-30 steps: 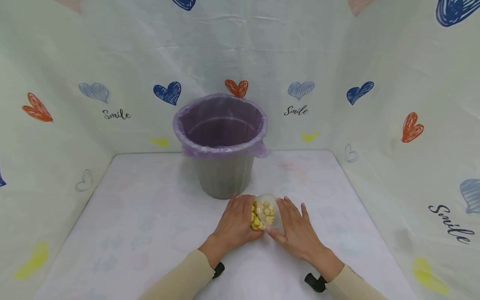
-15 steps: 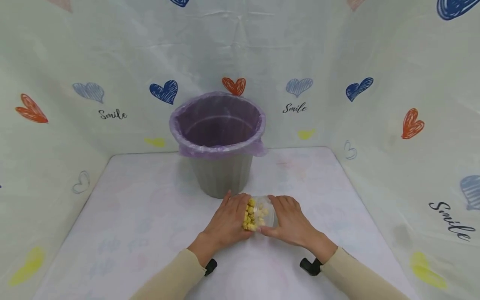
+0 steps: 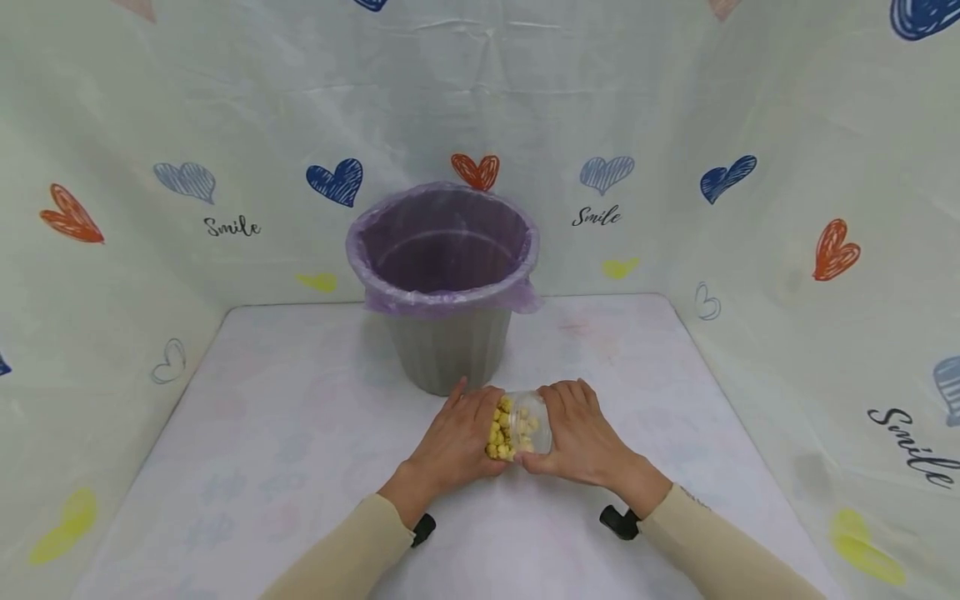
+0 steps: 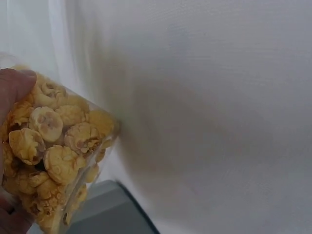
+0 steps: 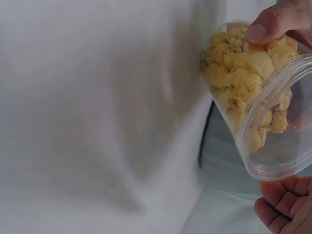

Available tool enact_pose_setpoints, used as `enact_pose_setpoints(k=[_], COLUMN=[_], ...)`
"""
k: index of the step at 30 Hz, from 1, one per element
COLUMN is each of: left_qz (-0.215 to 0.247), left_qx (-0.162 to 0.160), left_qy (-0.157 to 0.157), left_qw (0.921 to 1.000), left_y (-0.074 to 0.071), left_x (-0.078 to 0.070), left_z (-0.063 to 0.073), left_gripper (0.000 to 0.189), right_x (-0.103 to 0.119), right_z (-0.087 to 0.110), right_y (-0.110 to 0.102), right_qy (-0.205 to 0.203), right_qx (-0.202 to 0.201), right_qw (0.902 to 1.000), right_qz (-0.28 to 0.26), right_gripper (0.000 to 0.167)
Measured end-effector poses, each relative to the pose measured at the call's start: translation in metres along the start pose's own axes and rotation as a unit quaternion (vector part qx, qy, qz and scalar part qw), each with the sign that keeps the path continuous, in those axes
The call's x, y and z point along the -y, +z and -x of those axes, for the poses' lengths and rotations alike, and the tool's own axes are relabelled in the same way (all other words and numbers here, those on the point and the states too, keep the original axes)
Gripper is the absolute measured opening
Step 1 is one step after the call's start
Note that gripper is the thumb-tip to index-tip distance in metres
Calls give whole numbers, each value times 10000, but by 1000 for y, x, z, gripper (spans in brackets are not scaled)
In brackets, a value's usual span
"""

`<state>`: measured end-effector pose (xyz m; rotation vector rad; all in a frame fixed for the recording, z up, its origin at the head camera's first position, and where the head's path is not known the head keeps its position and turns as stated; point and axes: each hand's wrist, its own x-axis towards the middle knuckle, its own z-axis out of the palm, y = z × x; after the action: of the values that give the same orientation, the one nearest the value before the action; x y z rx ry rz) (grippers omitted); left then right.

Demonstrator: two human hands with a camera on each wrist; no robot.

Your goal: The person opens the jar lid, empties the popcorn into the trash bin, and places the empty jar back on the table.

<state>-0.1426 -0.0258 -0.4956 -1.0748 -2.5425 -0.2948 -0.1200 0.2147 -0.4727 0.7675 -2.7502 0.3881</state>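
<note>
A clear plastic jar of yellow popcorn lies tilted on its side between both hands, its ringed clear end pointing right. My left hand grips the popcorn-filled body; a thumb presses on the wall in the left wrist view. My right hand holds the ringed end, thumb on the near side and fingers on the far side. In the right wrist view, its curled fingers lie right at the rim, below the ring. Popcorn shows loosely packed near that end.
Just beyond the hands stands a grey trash bin with a purple liner bag folded over its rim. The white table backs onto a pale curtain with printed hearts, which also hangs at both sides.
The jar has shifted slightly left and turned more sideways, its clear end now facing right. My right hand's fingers have gone from straighter and spread to curled around that end.
</note>
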Motion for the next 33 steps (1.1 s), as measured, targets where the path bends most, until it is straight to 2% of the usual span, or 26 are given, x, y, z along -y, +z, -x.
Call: enact_pose_setpoints(k=[4, 8, 13, 17, 21, 26, 29, 33], left_qz=[-19, -73, -241, -487, -572, -602, -663, -703], left_qx=[-7, 8, -63, 44, 161, -230, -291, -82], left_qy=[-8, -103, -209, -194, -73, 134, 185, 222], left_qw=[10000, 9999, 9995, 9986, 9982, 9978, 9972, 9972], left_y=[-1, 0, 2, -1, -8, -8, -8, -10], left_x=[0, -3, -8, -8, -5, 2, 4, 5], left_z=[-1, 0, 2, 0, -4, -6, -7, -9], left_gripper=[104, 107, 109, 112, 112, 107, 105, 100], right_x=[-1, 1, 6, 8, 8, 6, 5, 3], right_z=[-1, -1, 3, 5, 2, -7, -10, -12], right_y=[2, 4, 9, 13, 13, 8, 4, 3], right_qy=[-52, 158, 474, 491, 214, -351, -518, -597], right_qx=[-78, -140, 107, 175, -62, -485, -498, -332], right_qw=[9999, 9997, 9981, 9978, 9994, 9981, 9971, 9976], right_qz=[59, -144, -374, -402, -252, 132, 241, 123], right_gripper=[94, 92, 91, 97, 99, 101, 102, 100])
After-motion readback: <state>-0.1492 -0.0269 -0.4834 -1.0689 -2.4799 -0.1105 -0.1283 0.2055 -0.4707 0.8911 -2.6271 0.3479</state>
